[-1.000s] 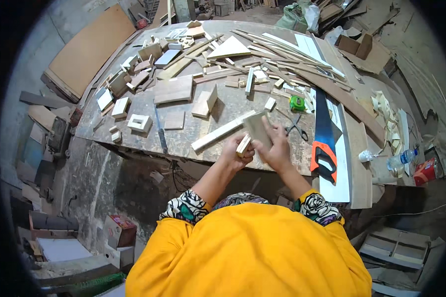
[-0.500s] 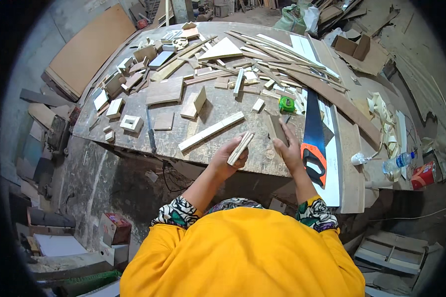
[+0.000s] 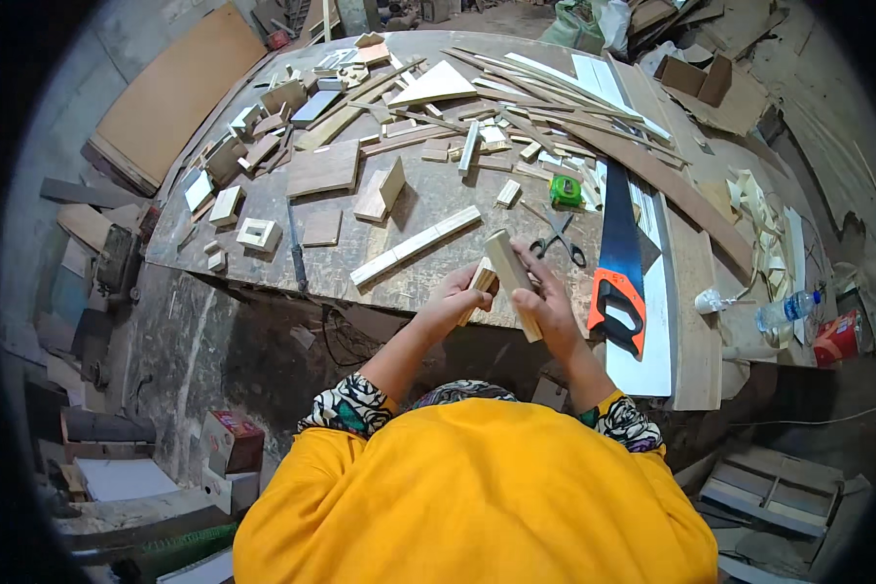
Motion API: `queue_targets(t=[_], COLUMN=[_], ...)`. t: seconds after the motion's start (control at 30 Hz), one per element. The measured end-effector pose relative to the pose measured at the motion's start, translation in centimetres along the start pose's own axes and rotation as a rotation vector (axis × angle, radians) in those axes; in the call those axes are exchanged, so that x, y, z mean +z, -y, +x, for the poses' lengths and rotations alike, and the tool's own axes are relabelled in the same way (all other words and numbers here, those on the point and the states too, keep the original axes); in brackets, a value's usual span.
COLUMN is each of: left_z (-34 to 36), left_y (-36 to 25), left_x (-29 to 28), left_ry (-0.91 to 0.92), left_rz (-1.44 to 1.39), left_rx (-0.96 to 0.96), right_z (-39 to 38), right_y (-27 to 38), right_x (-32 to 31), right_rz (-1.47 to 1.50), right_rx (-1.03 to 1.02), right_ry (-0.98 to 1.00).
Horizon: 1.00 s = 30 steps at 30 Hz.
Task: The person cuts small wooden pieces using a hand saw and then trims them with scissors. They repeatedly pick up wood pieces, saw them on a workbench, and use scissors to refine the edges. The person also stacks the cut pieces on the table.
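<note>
At the front edge of the workbench (image 3: 419, 209), my left hand (image 3: 455, 297) is closed round a short plywood block (image 3: 482, 284). My right hand (image 3: 547, 297) grips a longer wooden block (image 3: 512, 282), tilted with its top end leaning to the left. The two blocks are close together; whether they touch I cannot tell. A long pale wood strip (image 3: 417, 245) lies on the bench just left of my hands. Scissors (image 3: 558, 238) with dark handles lie beyond my right hand. To its right rests a handsaw (image 3: 620, 263) with an orange and black handle.
A green tape measure (image 3: 565, 190) sits behind the scissors. Wood offcuts (image 3: 323, 170) and long thin strips (image 3: 555, 92) cover the bench's left and far parts. A plastic bottle (image 3: 786, 310) lies at the right, near a red package (image 3: 837, 339).
My right hand has drawn in toward my left, bringing its block beside the other and showing its long side. My left hand has turned its block. The scissors have come into plain sight.
</note>
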<state>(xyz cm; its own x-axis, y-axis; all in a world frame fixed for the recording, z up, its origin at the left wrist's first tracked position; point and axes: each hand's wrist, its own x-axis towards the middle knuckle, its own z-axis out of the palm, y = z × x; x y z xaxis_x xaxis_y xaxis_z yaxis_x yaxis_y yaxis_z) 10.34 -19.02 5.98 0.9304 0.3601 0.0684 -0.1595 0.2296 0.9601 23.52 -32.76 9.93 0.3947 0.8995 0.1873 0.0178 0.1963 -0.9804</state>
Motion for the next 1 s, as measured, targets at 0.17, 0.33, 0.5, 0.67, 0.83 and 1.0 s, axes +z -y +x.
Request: queue_targets(t=[0.17,0.33,0.5,0.67,0.83,1.0], left_z=[-0.6,-1.1,-0.5,-1.0,-1.7,-2.4], left_y=[-0.3,-2.0,-1.0,0.5,0.1,-0.4], left_x=[1.0,2.5,2.2,2.8,2.8,5.3], left_ry=[-0.088,-0.124,-0.262,-0.181,-0.071,-0.105], left_rz=[0.202,0.474,0.469,0.299,0.172,0.152], left_rx=[0.048,0.178,0.208,0.13,-0.092,-0.125], right_z=[-1.0,-0.9,-1.3,0.8,-0.1,-1.9], right_y=[1.0,2.3,1.4,0.8,1.2,0.9], right_x=[1.5,2.1,3.8,1.4,-0.1,0.3], right_rz=[-0.575,-0.618,-0.646,-0.657,-0.58,-0.66], right_rx=[-0.223,-0.238,-0.275,-0.21,-0.272,-0.394], right_ry=[-0.025,-0.084,-0.135,-0.155,-0.155,-0.177])
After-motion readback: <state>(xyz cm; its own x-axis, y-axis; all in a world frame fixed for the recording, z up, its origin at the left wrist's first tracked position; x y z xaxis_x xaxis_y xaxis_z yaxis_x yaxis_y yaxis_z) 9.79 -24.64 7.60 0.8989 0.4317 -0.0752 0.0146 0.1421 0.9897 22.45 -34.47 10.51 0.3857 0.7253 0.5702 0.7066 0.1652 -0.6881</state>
